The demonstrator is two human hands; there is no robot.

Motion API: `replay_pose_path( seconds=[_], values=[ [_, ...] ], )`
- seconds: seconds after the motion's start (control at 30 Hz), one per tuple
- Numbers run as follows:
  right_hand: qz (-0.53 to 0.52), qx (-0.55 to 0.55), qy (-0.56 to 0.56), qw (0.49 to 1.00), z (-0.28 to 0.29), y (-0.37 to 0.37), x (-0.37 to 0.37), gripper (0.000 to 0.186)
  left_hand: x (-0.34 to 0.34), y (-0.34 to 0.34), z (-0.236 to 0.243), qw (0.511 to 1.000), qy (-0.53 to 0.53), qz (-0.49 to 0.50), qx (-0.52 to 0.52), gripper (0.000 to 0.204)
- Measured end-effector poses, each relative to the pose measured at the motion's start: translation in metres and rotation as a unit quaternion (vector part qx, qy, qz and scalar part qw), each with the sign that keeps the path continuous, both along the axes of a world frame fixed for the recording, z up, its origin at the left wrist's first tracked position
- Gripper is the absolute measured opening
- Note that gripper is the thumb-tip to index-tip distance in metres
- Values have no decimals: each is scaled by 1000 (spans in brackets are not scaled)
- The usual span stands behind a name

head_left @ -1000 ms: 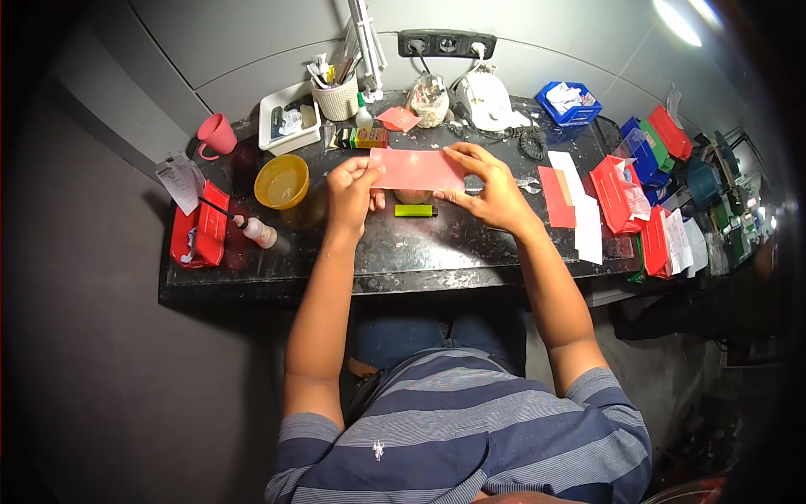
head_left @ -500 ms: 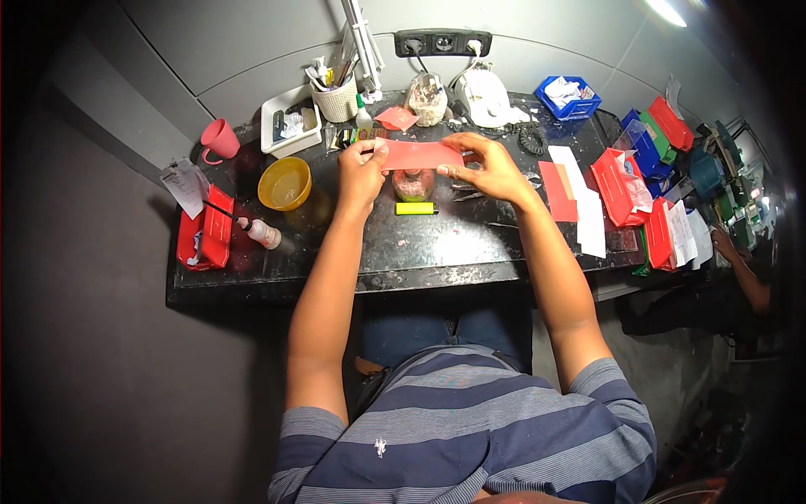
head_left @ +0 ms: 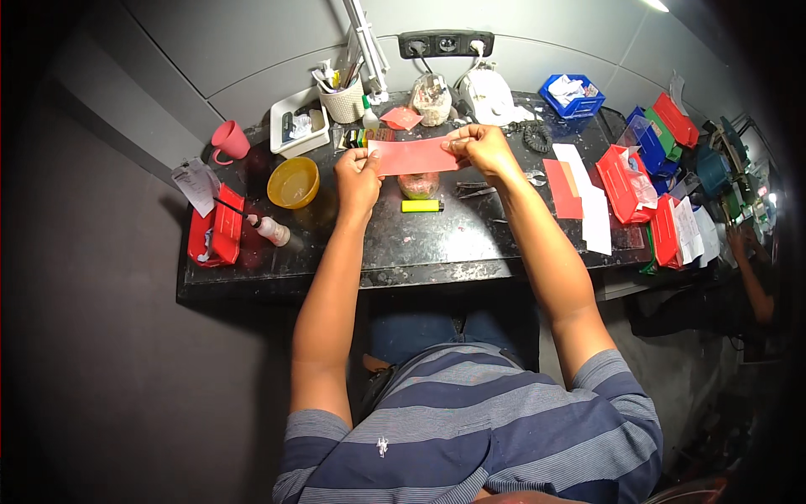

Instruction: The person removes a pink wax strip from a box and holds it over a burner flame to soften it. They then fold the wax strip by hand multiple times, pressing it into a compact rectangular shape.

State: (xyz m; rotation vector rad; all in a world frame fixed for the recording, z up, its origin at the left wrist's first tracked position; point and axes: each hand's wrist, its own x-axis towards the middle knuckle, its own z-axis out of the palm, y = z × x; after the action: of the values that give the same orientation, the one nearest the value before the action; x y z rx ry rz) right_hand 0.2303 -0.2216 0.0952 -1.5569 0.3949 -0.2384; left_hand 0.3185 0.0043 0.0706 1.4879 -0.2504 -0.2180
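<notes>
Over the black bench (head_left: 403, 252): a pink sheet (head_left: 411, 157) is held up between two hands, its long side running left to right and its middle sagging a little.

Left hand (head_left: 359, 178): pinched onto the sheet's left end, thumb lying on the upper face.

Right hand (head_left: 487, 155): pinched onto the right end near the far corner, thumb and fingers together on it.

Pink sheet, done so far: picked up and spread between both grips; I see no fold, roll or cut in it, so to my eye the work on it is at an early stage.

Round pinkish piece (head_left: 418, 185): sits just below the sheet as I look at it, partly hidden by it; I can't tell whether the two touch.

Yellow-green lighter (head_left: 422, 206): lies just on the near side of that piece, no hand on it, no flame.

Metal tools (head_left: 477, 191): rest to the right of the round piece, not in use.

Red sheet (head_left: 564, 200): lies flat on the right, partly over white paper (head_left: 598, 227), untouched.

Yellow bowl (head_left: 294, 183): stands off to the left, away from both hands.

Left to do: shaping the sheet, if any is wanted, looks not yet begun; I can't judge more.
</notes>
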Motion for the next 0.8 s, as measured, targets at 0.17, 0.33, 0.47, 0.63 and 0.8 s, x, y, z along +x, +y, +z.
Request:
replay_pose_path(
  seconds=[0.17, 0.33, 0.47, 0.63, 0.8],
  values=[
    [-4, -26, 24, 999, 6, 3, 22, 11, -2, 17, 6, 999, 42, -10, -20, 16],
    [1, -11, 40, 999, 6, 5, 41, 9, 6, 27, 7, 997, 77, -19, -20, 15],
    [-6, 1, 42, 999, 0, 5, 48, 10, 10, 21, 5, 997, 80, 0, -22, 17],
    [-11, -7, 49, 999, -2, -8, 43, 10, 13, 11, 6, 996, 86, -18, -14, 17],
    [-10, 3, 55, 998, -3, -16, 32, 8, 8, 3, 5, 997, 70, -22, -5, 17]
  ],
)
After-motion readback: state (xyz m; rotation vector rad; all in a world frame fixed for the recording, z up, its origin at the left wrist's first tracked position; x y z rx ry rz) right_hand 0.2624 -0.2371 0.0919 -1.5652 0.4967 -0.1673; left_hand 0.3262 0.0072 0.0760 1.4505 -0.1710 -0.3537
